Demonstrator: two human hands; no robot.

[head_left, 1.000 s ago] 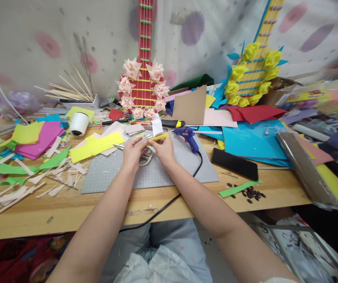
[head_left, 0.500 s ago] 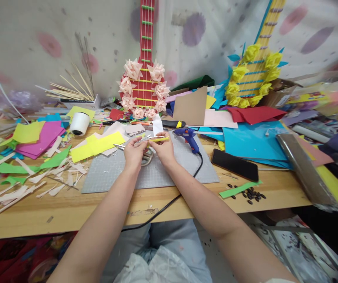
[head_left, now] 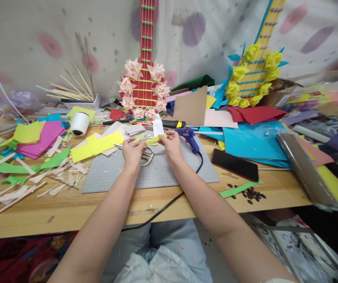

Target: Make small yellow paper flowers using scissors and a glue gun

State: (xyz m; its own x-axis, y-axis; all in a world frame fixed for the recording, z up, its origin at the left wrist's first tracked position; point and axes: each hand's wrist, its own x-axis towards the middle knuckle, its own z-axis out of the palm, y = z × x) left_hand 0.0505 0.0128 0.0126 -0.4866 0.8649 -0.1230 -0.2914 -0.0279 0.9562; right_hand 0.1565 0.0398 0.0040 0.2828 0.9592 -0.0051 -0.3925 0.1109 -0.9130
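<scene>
- Spotted pale cloth hangs behind a long wooden counter [head_left: 68, 208] strewn with coloured paper sheets and offcuts.
- At the far side, a red paper guitar ringed with pink paper flowers [head_left: 143, 90] leans on the cloth. A yellow paper guitar with yellow flowers [head_left: 253, 78] leans further right.
- Both hands meet over a grey cutting mat [head_left: 163, 173] in the middle of the counter.
- The left hand [head_left: 133, 151] has its grip pinched shut on the left end of a thin yellow paper strip [head_left: 154, 139]. The right hand [head_left: 173, 145] pinches the right end, so the strip is held just above the mat.
- Pale-handled scissors [head_left: 147, 156] lie on the mat right under the hands.
- A blue glue gun [head_left: 189, 135] rests just right of the right hand, with its black cord trailing off the near edge.
- A black phone [head_left: 234, 164] lies further right, and a scatter of small black seeds [head_left: 250, 193] sits near it.
- A white thread spool [head_left: 79, 123] stands to the far left.
- Risks, as I judge them: the strip looks flimsy, so pulling the two ends apart could tear or crease it. The right wrist is close to the glue gun and could brush its tip, or snag the cord and drag the gun off the mat.
</scene>
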